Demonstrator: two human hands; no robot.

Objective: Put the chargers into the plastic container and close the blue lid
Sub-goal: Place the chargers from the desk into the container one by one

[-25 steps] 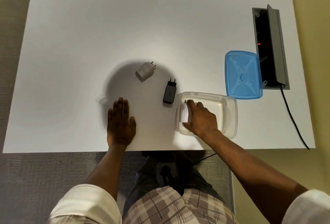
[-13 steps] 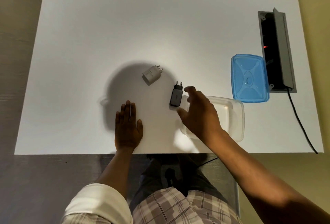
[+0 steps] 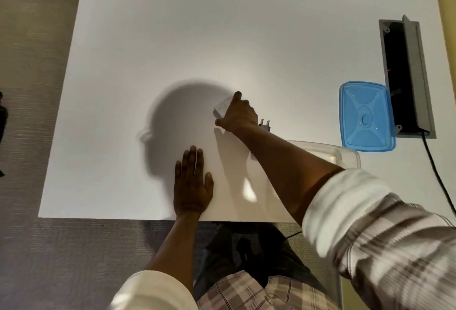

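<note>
My right hand (image 3: pixel 238 115) reaches across the white table (image 3: pixel 222 25) and closes on a white charger (image 3: pixel 222 108), index finger over its far side, thumb at its near side. Just right of that wrist, only the prongs of a black charger (image 3: pixel 265 123) show; my forearm hides its body. The clear plastic container (image 3: pixel 346 154) stands open near the front right, its left half covered by my arm. Beyond it, the blue lid (image 3: pixel 366 117) lies flat on the table. My left hand (image 3: pixel 192 183) rests flat, palm down, near the front edge.
An open grey socket box (image 3: pixel 407 75) is set into the table at the far right, right behind the lid, and a black cable (image 3: pixel 439 181) runs from it over the front right. The table's front edge is right at my left wrist.
My right hand left the container, passed over the black charger and reached forward-left onto the white charger. The left hand stayed flat. The camera moved closer.
</note>
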